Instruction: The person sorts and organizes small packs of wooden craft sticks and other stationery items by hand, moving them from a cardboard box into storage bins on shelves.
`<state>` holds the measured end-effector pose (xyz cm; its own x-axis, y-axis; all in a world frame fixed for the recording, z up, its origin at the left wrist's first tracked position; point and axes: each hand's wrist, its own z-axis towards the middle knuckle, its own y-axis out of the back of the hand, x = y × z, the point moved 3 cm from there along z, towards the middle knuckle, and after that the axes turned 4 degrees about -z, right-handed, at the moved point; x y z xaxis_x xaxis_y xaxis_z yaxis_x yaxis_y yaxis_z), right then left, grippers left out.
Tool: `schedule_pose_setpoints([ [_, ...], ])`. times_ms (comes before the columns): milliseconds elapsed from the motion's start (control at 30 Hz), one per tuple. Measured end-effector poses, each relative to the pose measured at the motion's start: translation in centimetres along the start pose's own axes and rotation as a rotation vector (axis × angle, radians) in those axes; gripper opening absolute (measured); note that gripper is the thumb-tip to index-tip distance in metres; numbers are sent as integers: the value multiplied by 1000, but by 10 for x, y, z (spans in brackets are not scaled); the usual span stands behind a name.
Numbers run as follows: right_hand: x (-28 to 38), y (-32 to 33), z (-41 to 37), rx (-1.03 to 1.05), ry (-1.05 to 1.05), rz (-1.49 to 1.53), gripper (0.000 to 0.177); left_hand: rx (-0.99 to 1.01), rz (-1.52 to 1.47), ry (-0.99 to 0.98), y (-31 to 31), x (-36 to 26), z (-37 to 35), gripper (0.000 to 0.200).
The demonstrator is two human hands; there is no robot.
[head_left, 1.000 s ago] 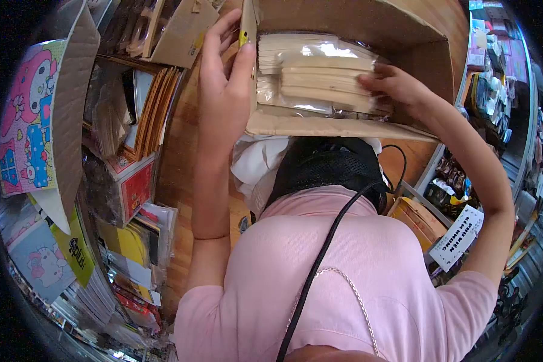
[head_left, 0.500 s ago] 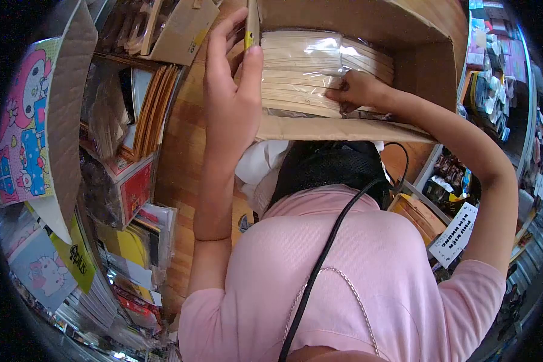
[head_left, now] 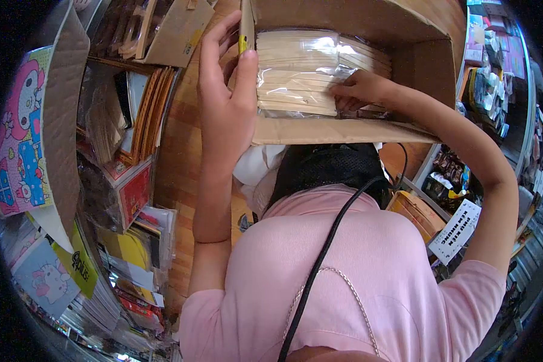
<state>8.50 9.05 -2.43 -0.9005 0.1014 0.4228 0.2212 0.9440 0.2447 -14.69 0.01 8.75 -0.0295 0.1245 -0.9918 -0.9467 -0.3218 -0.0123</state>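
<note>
An open cardboard box (head_left: 344, 131) lies across my lap, holding stacks of pale flat pieces in clear plastic (head_left: 295, 75). My left hand (head_left: 230, 90) is closed round the box's left wall, thumb on the inner side and fingers outside. Inside the box, my right hand (head_left: 362, 90) reaches over the right wall side and its bent fingers touch the plastic near the gap between the stacks. Its fingertips are partly hidden by the wrapping, so what they pinch is unclear.
On the left stand shelves with wooden frames (head_left: 151, 114), another cardboard box (head_left: 178, 36) and cartoon-printed packages (head_left: 27, 133). Packed shelves (head_left: 495, 78) line the right. A lettered white sign (head_left: 455, 232) is low on the right. A black cable (head_left: 326, 241) crosses my chest.
The box and my left hand have shifted slightly left. My right hand has turned a little and its fingers sit closer to the plastic-wrapped stack.
</note>
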Motion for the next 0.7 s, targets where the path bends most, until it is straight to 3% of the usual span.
schedule_pose_setpoints([
  [100,4,-7,2,36,26,201,36,-4,6,5,0,1,0,38],
  [300,8,-9,2,-29,55,217,30,-28,61,-50,2,-5,0,36],
  [400,4,-3,4,31,-56,179,31,-57,-253,-38,11,4,0,34],
  [433,3,0,-4,77,-70,260,32,-77,-228,-40,24,11,-1,34],
  [500,9,9,-17,104,-77,120,35,-152,-88,77,55,25,-6,34],
  [567,2,18,-22,56,-45,-38,39,-289,165,37,99,48,-10,25],
  [633,11,20,-36,17,53,-89,38,-396,788,-128,156,54,-16,23],
  [667,18,23,-45,-24,142,-135,38,-479,1010,-115,186,58,-21,30],
  [700,27,24,-57,-21,144,-136,38,-630,1116,241,213,58,-23,35],
])
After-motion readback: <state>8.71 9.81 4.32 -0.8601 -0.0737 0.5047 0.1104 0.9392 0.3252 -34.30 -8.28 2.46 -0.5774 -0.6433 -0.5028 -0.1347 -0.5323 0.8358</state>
